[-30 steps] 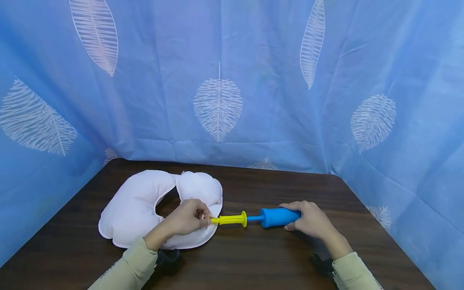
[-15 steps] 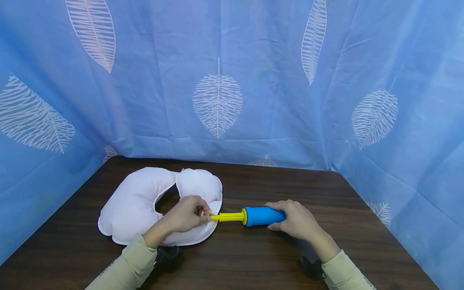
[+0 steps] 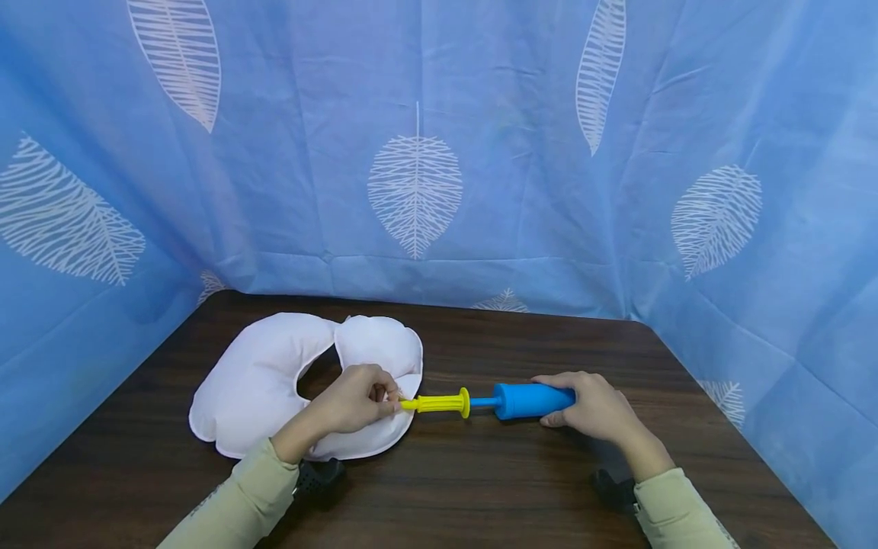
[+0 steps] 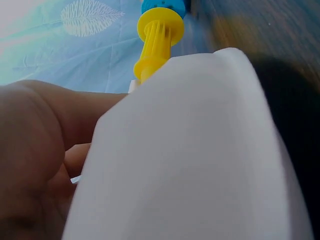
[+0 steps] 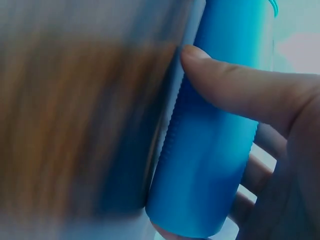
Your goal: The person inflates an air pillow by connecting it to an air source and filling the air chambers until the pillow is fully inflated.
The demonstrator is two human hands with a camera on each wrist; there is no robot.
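My right hand (image 3: pixel 595 406) wraps its grip around the blue plastic pump barrel (image 3: pixel 533 399), fingers curled over the top and thumb along the near side. In the right wrist view my thumb (image 5: pixel 235 87) presses flat against the barrel's smooth blue wall. A thin blue rod (image 3: pixel 483 402) shows between the barrel and the yellow ribbed plastic nozzle piece (image 3: pixel 437 402), so the pump stands partly drawn out. The pump lies level, just above the dark brown wooden worktop (image 3: pixel 480 488), pointing toward my left.

My left hand (image 3: pixel 357 396) rests on the white, U-shaped inflatable neck pillow (image 3: pixel 261 381). Its grip is pressed together, fingertips pinching something small and white at the pillow's right end, right where the yellow tip meets it. In the left wrist view the pillow's white fabric bulges in front of my fingers (image 4: pixel 45 140).

The pillow lies flat on the left half of the worktop, its opening facing me. A blue curtain with white leaf prints (image 3: pixel 414 187) hangs behind and to both sides.
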